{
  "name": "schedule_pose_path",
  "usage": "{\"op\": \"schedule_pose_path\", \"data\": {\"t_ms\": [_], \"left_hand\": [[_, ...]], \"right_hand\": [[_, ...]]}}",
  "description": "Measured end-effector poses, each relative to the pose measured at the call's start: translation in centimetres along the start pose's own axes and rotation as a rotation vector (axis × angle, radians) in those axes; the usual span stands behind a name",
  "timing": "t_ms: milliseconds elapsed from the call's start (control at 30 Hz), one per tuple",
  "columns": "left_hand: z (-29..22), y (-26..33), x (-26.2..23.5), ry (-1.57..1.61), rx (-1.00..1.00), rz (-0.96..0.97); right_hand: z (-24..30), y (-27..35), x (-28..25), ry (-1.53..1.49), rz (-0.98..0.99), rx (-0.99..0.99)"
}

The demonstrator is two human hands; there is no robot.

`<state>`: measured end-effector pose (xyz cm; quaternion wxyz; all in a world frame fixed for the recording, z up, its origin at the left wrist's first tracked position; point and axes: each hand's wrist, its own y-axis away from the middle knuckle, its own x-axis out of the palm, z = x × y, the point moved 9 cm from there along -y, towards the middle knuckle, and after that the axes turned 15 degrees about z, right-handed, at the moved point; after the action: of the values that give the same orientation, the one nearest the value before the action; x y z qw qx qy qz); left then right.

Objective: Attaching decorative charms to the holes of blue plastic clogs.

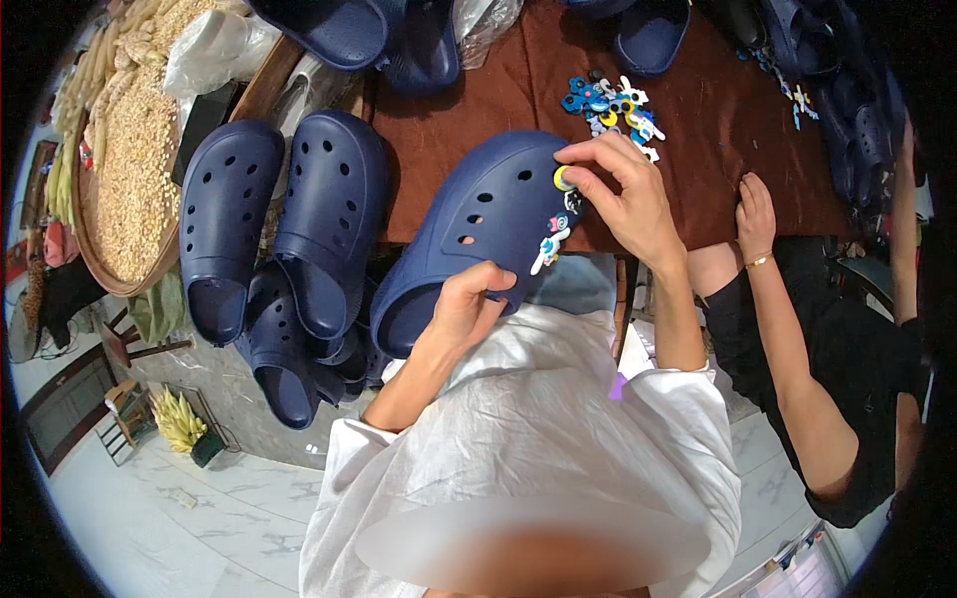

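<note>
A navy blue clog (pixel 439 224) with round vent holes is in front of me at the table's near edge. My left hand (pixel 469 307) grips it at the opening side, the thumb lying on top. Between thumb and fingers of my right hand (pixel 620 189) is a round yellow shoe charm (pixel 562 178), at the clog's right toe edge. Below it, a white and blue figure charm (pixel 550 247) and a small dark and pink one sit along the clog's right side. Beyond my right hand lies a pile of loose charms (pixel 603 100) in blue, white, yellow and black.
More navy clogs (pixel 327 214) stand to the left, some hanging lower beside the table, and others lie at the far edge. A brown cloth (pixel 718 120) covers the table. At left is a round tray of grain (pixel 140 199). A co-worker's hand (pixel 756 214) rests at the right edge.
</note>
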<state>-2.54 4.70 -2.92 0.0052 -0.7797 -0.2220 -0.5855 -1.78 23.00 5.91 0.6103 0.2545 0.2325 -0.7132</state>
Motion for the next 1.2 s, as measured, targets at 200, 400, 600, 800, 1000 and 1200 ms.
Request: {"op": "schedule_pose_path", "data": {"t_ms": [200, 400, 600, 800, 1000, 1200], "left_hand": [[1.1, 2.3, -1.5, -0.054, -0.114, -0.129], [0.6, 2.4, -0.6, -0.037, -0.112, -0.238], [-0.4, 3.6, -0.1, -0.405, -0.015, -0.201], [0.1, 4.3, -0.5, -0.604, -0.202, -0.240], [0.5, 4.7, -1.3, -0.527, -0.219, -0.290], [-0.5, 4.2, -3.8, -0.405, -0.071, -0.282]], "right_hand": [[-1.0, 0.7, 0.9, -0.082, 0.101, 0.027], [-0.1, 1.3, 0.9, 0.006, 0.086, 0.005], [-2.6, 1.0, 1.3, -0.211, 0.209, 0.145], [-4.4, 1.2, 3.5, -0.508, 0.437, 0.156], [-4.1, 0.9, 4.3, -0.659, 0.476, 0.133], [-2.9, 2.0, 3.7, -0.261, 0.138, 0.112]]}}
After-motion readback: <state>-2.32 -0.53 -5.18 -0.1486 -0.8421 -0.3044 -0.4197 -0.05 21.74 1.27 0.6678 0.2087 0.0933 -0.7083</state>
